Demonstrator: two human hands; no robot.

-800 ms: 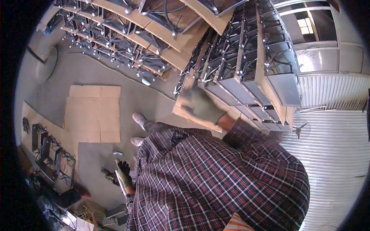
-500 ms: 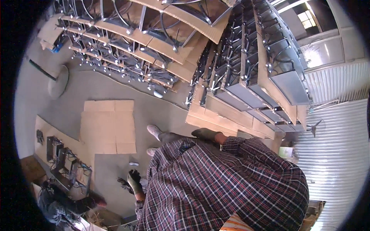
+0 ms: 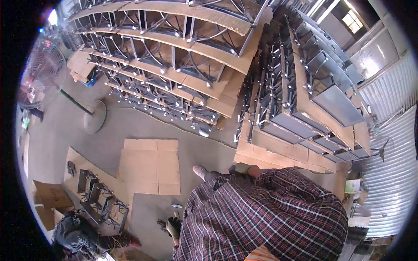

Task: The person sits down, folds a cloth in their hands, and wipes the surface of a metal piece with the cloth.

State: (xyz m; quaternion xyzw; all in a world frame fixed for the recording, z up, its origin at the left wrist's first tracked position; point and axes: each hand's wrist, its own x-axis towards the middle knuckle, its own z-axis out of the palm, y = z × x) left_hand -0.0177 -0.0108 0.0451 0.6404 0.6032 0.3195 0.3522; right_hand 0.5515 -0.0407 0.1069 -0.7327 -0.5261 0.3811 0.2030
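Note:
My left hand (image 3: 174,227), in a dark glove with a pale back, hangs low beside my checked shirt. Its fingers are curled, and a dark clump (image 3: 163,224) shows right at them; what that is I cannot make out. My right hand (image 3: 242,168), in a grey-green glove, is in front of my body near the waist. The shirt and its low contrast against my trousers hide how its fingers stand. A small pale metallic piece (image 3: 176,205) lies on the floor just beyond my left hand.
Tall stacks of dark metal frames (image 3: 191,65) layered with cardboard stand ahead, and more frames (image 3: 322,104) at the right. A flat cardboard sheet (image 3: 150,167) lies on the floor. At left, several black frames (image 3: 102,198) rest on cardboard near a co-worker (image 3: 76,235). A pedestal fan (image 3: 43,71) stands far left.
The view has swung, so the stacks, cardboard and co-worker sit farther right and lower. The fan's head has come into view. My right hand is closer against my body and less visible.

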